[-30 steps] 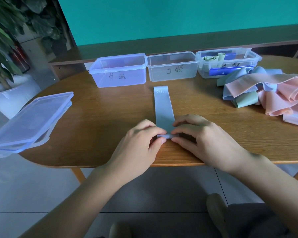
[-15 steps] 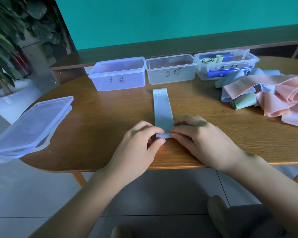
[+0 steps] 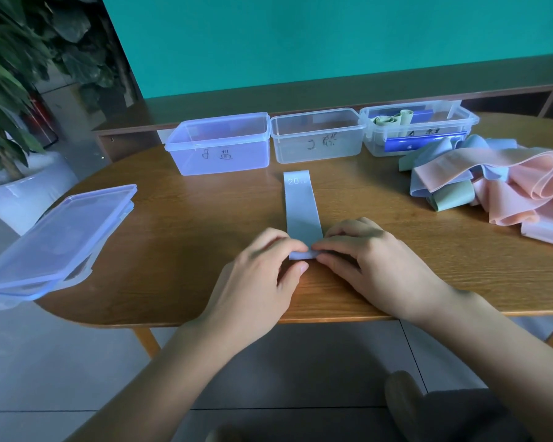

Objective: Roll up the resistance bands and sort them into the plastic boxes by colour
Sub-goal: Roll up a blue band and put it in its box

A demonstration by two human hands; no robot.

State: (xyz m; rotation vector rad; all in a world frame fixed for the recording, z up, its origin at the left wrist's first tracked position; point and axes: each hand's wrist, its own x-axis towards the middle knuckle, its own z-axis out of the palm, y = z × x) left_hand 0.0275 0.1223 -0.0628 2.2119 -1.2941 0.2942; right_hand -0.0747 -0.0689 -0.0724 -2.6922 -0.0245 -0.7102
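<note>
A light blue resistance band marked "20" lies flat on the wooden table, running away from me. Its near end is turned into a small roll. My left hand and my right hand both pinch that rolled end with fingertips and thumbs. Three open plastic boxes stand in a row at the back: a bluish left box, a clear middle box, and a right box holding rolled green bands and a dark blue item.
A loose heap of pink, blue and green bands lies at the right. Stacked box lids overhang the table's left edge. A potted plant stands beyond the left side. A low shelf runs behind the table.
The rolled end has grown slightly and moved a little away from me, with both hands following it. The flat part of the band looks a bit shorter.
</note>
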